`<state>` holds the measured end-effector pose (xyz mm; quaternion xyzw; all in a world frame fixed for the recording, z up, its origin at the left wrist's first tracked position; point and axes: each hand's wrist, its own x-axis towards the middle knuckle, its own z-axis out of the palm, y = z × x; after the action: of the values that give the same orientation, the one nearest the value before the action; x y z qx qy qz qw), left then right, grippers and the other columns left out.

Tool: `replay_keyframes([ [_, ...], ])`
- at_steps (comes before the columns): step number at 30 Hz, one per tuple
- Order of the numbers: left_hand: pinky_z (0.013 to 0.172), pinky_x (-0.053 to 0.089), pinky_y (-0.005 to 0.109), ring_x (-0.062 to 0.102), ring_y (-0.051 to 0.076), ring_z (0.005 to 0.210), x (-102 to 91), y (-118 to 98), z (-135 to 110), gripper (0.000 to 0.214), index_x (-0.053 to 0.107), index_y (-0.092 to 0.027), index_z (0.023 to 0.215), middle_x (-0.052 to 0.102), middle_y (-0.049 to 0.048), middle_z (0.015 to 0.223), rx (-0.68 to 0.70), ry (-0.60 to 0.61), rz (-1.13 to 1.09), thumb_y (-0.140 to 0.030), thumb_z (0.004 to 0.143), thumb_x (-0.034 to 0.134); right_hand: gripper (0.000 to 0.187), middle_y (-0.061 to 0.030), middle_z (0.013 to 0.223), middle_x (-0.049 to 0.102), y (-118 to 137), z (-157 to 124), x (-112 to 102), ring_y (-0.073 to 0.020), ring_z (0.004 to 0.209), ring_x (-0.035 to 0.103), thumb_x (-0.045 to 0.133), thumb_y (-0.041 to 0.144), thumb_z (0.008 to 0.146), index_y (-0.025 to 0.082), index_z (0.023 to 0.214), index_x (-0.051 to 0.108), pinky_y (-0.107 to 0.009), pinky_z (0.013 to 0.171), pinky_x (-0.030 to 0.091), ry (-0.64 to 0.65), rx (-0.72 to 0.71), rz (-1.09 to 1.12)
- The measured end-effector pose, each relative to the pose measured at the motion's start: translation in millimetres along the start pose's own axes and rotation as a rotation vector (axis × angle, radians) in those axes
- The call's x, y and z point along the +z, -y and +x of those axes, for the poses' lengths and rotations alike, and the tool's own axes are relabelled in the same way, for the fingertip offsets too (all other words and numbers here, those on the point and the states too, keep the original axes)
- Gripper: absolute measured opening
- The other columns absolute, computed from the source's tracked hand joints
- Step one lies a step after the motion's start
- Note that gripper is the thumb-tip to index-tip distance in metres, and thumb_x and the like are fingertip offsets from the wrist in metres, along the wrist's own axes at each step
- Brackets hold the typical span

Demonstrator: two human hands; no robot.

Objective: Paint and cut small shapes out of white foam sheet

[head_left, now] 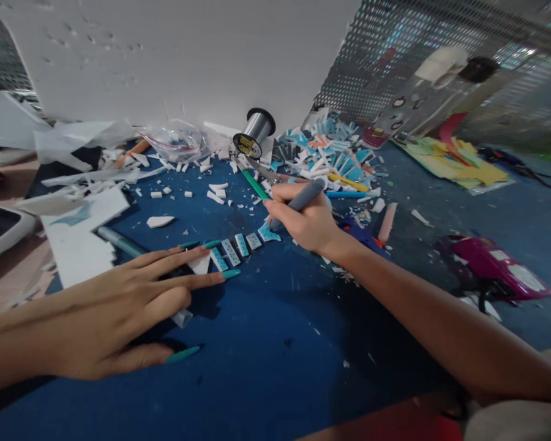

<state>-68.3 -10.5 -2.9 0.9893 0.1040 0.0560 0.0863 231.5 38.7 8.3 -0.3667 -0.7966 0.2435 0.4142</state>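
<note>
My right hand [310,220] is closed round a thick grey marker [305,195], its lower end down at a tail-shaped foam piece [269,233] with blue markings. A row of small white foam pieces patterned in blue runs leftward from there, among them a dotted strip [241,245]. Flat and spread, my left hand [142,300] has two fingertips at the left end of this row, by a blue-dotted piece [218,260] and a plain white wedge [201,263]. A grey-blue tube [122,242] lies partly hidden beneath the left hand.
Behind the hands are a wire spool [256,131], a green stick [254,184] and a heap of blue and white foam scraps [335,153]. Cut foam board [80,239] lies left. On the right are a magenta device [498,269] and yellow papers [459,162].
</note>
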Motion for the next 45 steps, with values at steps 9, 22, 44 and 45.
replay_keyframes([
  [9,0.116,0.041,0.045,0.016,0.027,0.156,0.1,1.2,-2.3,0.040,0.053,-0.024,0.127,0.043,0.0022,0.160,-0.012,0.005,-0.007,-0.046,0.094,0.060,0.041,0.0055,0.050,0.030,4.7,-1.9,3.9,-0.0088,0.048,0.033,0.052,0.015,0.085,0.022,0.052,0.029,-0.028,0.050,0.027,0.026,-0.026,-0.019],
  [22,0.114,0.043,0.044,0.015,0.027,0.157,-0.8,-0.4,-0.3,0.041,0.054,-0.021,0.128,0.042,0.0011,0.160,0.011,-0.001,0.041,-0.048,0.097,0.055,0.041,0.0054,0.051,0.032,1.8,-2.4,5.2,-0.0090,0.048,0.034,0.052,0.018,0.089,0.022,0.054,0.030,-0.028,0.050,0.028,-0.015,-0.034,-0.033],
  [44,0.109,0.047,0.048,0.005,0.027,0.158,1.2,1.7,-1.7,0.047,0.047,-0.020,0.135,0.036,-0.0001,0.163,0.027,0.025,0.099,-0.046,0.096,0.054,0.038,0.0038,0.046,0.041,-8.8,2.3,-1.4,-0.0122,0.048,0.041,0.053,0.017,0.083,0.024,0.051,0.033,-0.030,0.053,0.033,-0.051,0.042,-0.046],
  [45,0.110,0.046,0.047,0.005,0.026,0.158,1.2,1.3,-1.8,0.048,0.046,-0.021,0.136,0.036,-0.0003,0.163,0.026,0.020,0.096,-0.046,0.097,0.053,0.039,0.0037,0.046,0.042,-9.8,2.2,-1.2,-0.0122,0.047,0.042,0.053,0.017,0.083,0.024,0.051,0.032,-0.030,0.053,0.034,-0.035,0.052,-0.040],
])
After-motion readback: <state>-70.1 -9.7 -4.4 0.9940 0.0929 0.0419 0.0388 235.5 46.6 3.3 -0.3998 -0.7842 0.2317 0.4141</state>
